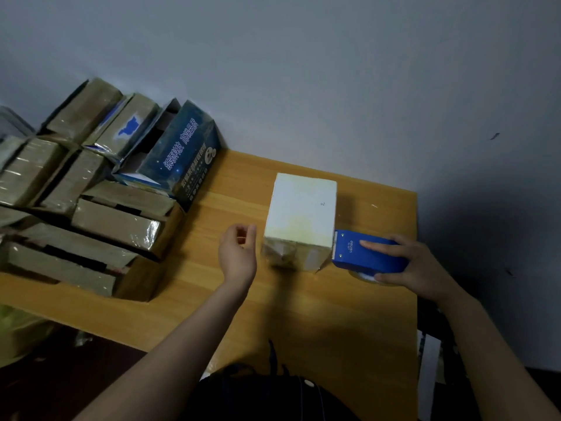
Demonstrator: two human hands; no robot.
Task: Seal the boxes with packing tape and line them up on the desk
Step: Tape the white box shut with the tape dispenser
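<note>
Head view, and the right grip has the blue tape dispenser firmly in hand: forefinger laid flat along its top, thumb tucked underneath by the clear tape roll. The dispenser's toothed edge points out ahead of those fingers, right up against the near right corner of the white box (whether it actually touches is hard to tell). That box stands on the wooden bench squarely between the two grips, and its near end, the one facing the person, looks glossy with tape over the flaps. On its other side is the left grip, just beside the box but apart from it, fingers loosely curled and holding nothing. Further out beyond the left grip there's a crowded heap of brown boxes, shiny with tape and lying at mixed angles, some resting on others. Behind them, up against the grey wall, a dark blue printed box stands tilted with its top flaps open. Nearer the body, behind both wrists, a dark bag fills the bottom edge.
</note>
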